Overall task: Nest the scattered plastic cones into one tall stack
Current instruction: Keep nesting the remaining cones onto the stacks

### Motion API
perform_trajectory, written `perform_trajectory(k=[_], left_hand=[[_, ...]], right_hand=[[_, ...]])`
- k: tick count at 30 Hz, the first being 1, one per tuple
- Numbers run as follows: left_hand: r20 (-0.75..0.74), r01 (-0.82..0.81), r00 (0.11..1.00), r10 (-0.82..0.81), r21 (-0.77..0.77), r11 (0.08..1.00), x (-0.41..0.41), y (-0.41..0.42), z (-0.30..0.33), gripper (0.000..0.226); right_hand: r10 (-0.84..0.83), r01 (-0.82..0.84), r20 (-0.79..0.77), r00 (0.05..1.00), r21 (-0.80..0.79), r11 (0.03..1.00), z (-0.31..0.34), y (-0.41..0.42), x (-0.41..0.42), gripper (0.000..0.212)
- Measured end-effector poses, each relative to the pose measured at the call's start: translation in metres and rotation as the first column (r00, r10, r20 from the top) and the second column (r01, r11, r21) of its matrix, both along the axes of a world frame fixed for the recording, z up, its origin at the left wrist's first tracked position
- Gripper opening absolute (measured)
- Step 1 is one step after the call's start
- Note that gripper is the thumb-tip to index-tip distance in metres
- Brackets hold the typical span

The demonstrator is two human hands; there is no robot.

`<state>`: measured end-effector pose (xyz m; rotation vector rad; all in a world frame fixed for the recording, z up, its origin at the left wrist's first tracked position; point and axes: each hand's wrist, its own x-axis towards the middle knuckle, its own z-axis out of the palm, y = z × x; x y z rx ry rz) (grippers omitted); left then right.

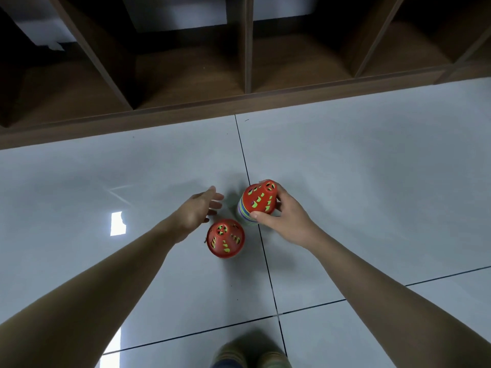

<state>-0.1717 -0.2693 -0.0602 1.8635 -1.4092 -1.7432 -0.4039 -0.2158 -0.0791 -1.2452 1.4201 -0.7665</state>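
My right hand (285, 219) grips the red-topped cone stack (256, 205) standing on the tiled floor (372, 181). My left hand (198, 212) hovers with fingers loosely spread, holding nothing, just beside a second red cone (225, 238) that stands near the stack.

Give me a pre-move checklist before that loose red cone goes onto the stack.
1. Stack steadied: ok, the right hand grips its top red cone.
2. Left hand free to pick: ok, open and holding nothing.
3. Loose red cone within reach: ok, it stands on the floor just beside the left hand.
4. Loose cone orientation: ok, narrow end up, same as the stack.
5. Stack top clear for nesting: not ok, the right hand's fingers wrap it.
6. Other stray cones left: cannot tell, none in view.
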Motion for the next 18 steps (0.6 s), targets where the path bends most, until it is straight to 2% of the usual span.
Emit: perform_trajectory(k=[5,14,18], left_hand=[[-0.044,0.040,0.998,-0.036,0.100,0.994,-0.008,-0.005,-0.003,0.059],[-0.202,-0.105,0.964,0.172,0.308,0.946,-0.033,-0.015,-0.006,0.069],[-0.185,-0.024,0.980,0.074,0.262,0.965,-0.033,-0.027,0.017,0.062]], right_hand=[[-0.097,0.099,0.063,0.993,-0.031,0.995,-0.007,0.010,-0.003,0.060],[-0.112,0.114,0.032,0.993,-0.078,0.990,-0.006,0.019,-0.007,0.062],[-0.133,0.135,0.027,0.991,-0.126,0.983,0.009,0.015,-0.010,0.062]])
